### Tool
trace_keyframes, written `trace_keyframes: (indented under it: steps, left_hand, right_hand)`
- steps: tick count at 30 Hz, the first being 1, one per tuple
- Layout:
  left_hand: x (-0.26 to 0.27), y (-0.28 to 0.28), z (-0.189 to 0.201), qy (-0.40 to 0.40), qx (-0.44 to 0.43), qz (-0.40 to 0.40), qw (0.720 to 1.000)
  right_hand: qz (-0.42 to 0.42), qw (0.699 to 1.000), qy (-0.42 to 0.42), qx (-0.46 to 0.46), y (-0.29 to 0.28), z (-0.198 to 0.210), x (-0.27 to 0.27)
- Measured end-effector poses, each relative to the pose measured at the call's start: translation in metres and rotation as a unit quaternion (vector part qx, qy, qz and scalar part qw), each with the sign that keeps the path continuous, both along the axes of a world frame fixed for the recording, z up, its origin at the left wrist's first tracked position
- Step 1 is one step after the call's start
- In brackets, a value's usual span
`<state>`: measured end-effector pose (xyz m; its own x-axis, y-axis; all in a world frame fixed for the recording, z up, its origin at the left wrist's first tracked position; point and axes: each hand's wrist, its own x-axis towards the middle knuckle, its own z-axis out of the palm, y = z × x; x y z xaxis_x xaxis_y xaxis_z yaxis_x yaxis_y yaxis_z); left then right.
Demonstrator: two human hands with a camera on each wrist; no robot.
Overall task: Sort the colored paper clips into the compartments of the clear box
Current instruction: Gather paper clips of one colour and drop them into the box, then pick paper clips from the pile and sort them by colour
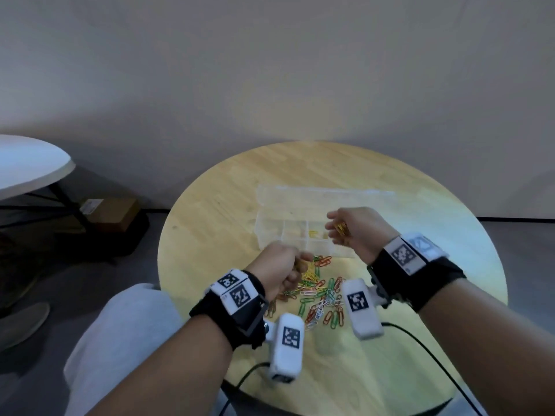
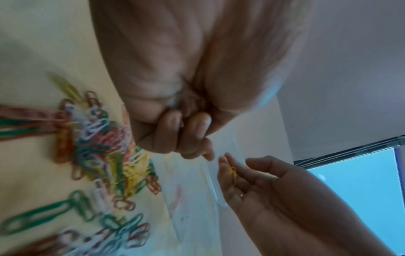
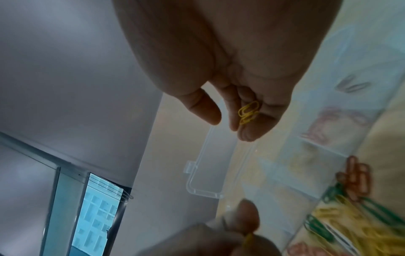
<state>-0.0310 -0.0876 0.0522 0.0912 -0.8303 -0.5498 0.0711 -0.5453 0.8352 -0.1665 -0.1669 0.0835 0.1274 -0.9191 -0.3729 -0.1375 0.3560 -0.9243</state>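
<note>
The clear box (image 1: pixel 271 235) stands open on the round wooden table (image 1: pixel 210 223), its lid (image 3: pixel 210 164) laid back behind it; a few yellow clips (image 1: pixel 313 234) lie in one compartment. A mixed pile of colored paper clips (image 1: pixel 321 298) lies in front of the box. My right hand (image 1: pixel 345 232) hovers over the box's right part, cupped around several yellow clips (image 3: pixel 248 112), the thumb held apart. My left hand (image 1: pixel 282 265) is curled above the pile's far edge and pinches a yellow clip (image 3: pixel 248 238) at its fingertips (image 2: pixel 203 152), close to the right hand.
Two black cables (image 1: pixel 420 343) run across the table's near edge. A white table (image 1: pixel 30 166) and a cardboard box (image 1: pixel 111 211) on the floor stand to the left. My knee in grey cloth (image 1: pixel 120 325) is by the table's left edge.
</note>
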Motion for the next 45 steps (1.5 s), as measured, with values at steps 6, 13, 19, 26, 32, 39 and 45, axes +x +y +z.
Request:
trace_keyframes:
  steps: [6, 13, 19, 26, 32, 39, 45]
  left_hand:
    - [-0.008, -0.045, 0.025, -0.036, -0.05, 0.035, 0.997]
    - [-0.027, -0.087, 0.03, -0.031, -0.044, 0.055, 0.997]
    - [-0.031, -0.102, 0.012, -0.056, -0.031, 0.026, 0.998]
    - [-0.021, -0.071, 0.022, -0.019, -0.08, 0.006, 0.997]
    - [-0.011, 0.001, 0.019, -0.163, -0.143, -0.089, 0.972]
    - [-0.004, 0.066, -0.033, -0.353, -0.098, -0.165, 0.916]
    - [-0.009, 0.062, -0.045, -0.46, -0.062, -0.203, 0.862]
  right_hand:
    - [0.055, 0.995, 0.078, 0.026, -0.021, 0.001, 0.01]
    - [0.004, 1.0, -0.03, -0.01, 0.007, -0.007, -0.027]
    - [-0.031, 0.996, -0.083, 0.019, 0.039, -0.022, -0.064]
    - [-0.024, 0.994, -0.099, 0.025, 0.063, -0.034, -0.076]
    - [0.061, 0.997, -0.031, 0.024, 0.084, -0.04, -0.079]
    - [0.177, 0.94, 0.286, -0.048, 0.096, -0.065, -0.073]
    - [0.218, 0.914, 0.34, -0.05, 0.096, -0.072, -0.064]
